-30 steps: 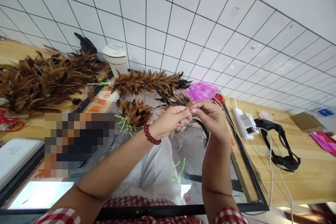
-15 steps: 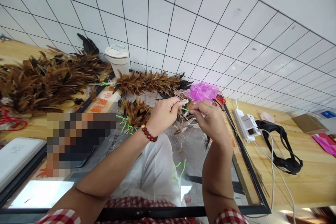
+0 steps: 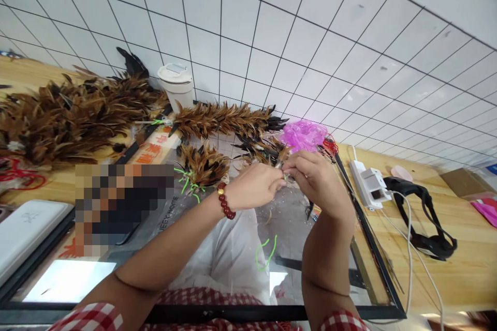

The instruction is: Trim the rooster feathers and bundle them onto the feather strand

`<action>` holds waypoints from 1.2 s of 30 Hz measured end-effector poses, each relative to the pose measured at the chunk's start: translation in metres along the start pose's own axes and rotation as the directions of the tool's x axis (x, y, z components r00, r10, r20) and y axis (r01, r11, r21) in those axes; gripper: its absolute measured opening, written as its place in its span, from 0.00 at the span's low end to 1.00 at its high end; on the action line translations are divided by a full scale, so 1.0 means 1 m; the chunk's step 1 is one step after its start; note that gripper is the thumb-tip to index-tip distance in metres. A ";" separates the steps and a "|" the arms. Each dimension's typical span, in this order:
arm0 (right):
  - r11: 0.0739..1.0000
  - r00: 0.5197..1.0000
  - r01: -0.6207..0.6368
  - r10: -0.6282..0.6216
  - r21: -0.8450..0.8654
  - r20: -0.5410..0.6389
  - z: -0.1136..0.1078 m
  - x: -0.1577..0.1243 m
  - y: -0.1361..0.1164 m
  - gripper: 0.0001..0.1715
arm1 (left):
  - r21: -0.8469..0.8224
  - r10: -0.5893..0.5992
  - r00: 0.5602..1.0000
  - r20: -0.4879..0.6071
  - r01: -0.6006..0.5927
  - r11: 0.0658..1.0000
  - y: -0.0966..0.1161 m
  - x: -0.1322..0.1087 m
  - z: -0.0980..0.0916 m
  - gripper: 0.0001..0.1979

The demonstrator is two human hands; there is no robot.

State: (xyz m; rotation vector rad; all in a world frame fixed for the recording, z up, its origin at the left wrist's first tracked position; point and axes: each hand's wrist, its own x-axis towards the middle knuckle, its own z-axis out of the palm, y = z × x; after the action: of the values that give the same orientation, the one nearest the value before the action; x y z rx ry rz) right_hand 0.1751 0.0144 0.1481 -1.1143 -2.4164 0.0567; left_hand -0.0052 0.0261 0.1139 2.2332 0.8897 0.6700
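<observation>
My left hand (image 3: 254, 185), with a dark red bead bracelet (image 3: 225, 200) on its wrist, and my right hand (image 3: 316, 178) meet fingertip to fingertip over a glass-topped table (image 3: 373, 269). Between the fingers they pinch a small bunch of brown feathers (image 3: 272, 155) and a thin green tie, mostly hidden by the fingers. A smaller tied feather bunch (image 3: 204, 165) with green ties lies just left of my left hand. A loose green tie (image 3: 266, 251) lies on the glass below my hands.
A long feather string (image 3: 225, 120) and a big feather pile (image 3: 66, 116) lie at the left. A white lidded cup (image 3: 176, 85) stands by the tiled wall. Pink plastic (image 3: 303, 134), a power strip (image 3: 368, 186) with cable and a black strap (image 3: 430, 217) lie to the right.
Both hands dropped slightly and closed together again over the feather bunch; half a second ago they were a little apart with the green tie stretched between them.
</observation>
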 end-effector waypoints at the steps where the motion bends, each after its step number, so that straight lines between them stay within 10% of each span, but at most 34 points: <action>1: 0.997 1.000 0.009 -0.008 0.072 -0.012 0.000 0.000 0.003 0.10 | -0.105 0.031 0.999 0.041 -0.027 0.994 0.001 0.000 -0.002 0.14; 6: 0.987 0.998 0.024 -0.013 0.161 -0.068 -0.003 -0.001 0.008 0.11 | -0.443 -0.025 0.998 -0.064 -0.006 0.896 0.005 0.001 -0.006 0.15; 11: 0.996 0.999 -0.028 0.025 0.088 0.040 -0.004 -0.007 -0.010 0.09 | -0.201 -0.110 0.909 -0.401 0.030 0.979 0.000 0.002 -0.001 0.15; 18: 0.999 0.983 -0.037 0.041 0.028 -0.178 -0.001 -0.001 -0.016 0.09 | 0.170 0.053 0.973 -0.227 -0.014 0.985 0.004 -0.003 0.003 0.08; 24: 0.985 0.933 -0.127 0.159 0.116 -0.324 0.005 0.004 -0.009 0.08 | -0.316 -0.092 0.966 -0.241 0.011 0.949 0.006 0.001 0.008 0.20; 29: 0.974 0.896 -0.167 0.215 0.155 -0.389 0.008 0.006 -0.001 0.12 | -0.787 -0.356 0.906 -0.228 0.044 0.616 0.004 0.008 0.005 0.17; 36: 0.885 0.946 -0.144 0.254 0.442 -0.201 0.026 0.013 0.000 0.20 | -0.910 -0.475 0.843 -0.251 -0.038 0.414 0.011 0.009 -0.002 0.13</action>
State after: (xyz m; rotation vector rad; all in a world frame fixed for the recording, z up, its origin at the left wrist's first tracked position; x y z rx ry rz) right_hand 0.1563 0.0278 0.1309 -1.0840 -1.9285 0.4577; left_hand 0.0039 0.0276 0.1248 0.9260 0.7523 1.2405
